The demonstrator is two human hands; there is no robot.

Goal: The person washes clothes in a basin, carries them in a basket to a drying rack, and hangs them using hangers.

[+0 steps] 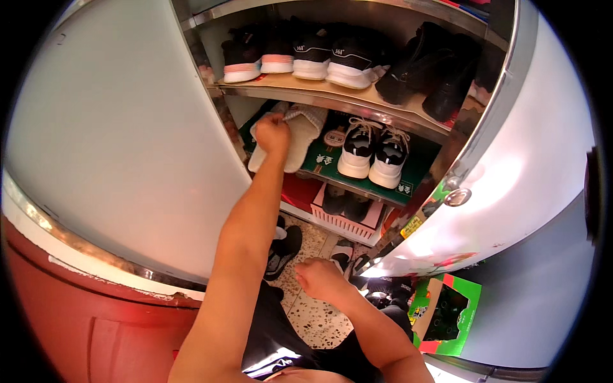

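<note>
On the middle shelf of a shoe cabinet, my left hand [272,135] is closed at the upper part of a pale slipper [260,158], its fingers partly hidden. The matching pale slipper [305,139] lies close beside it on the right. Farther right on the same shelf stand two black and white sneakers [356,151] with their heels towards me. My right hand [322,279] hangs over the speckled floor, fingers curled, with nothing visible in it. Several dark shoes with white or pink soles [313,60] stand on the shelf above, beside black boots [407,72].
A pink basket [342,222] with dark shoes sits on the lowest level. Shoes [286,249] lie on the floor in front. The cabinet's metal-edged door [483,186] stands open at right, near a green cardboard box [471,306]. A pale panel [119,143] fills the left side.
</note>
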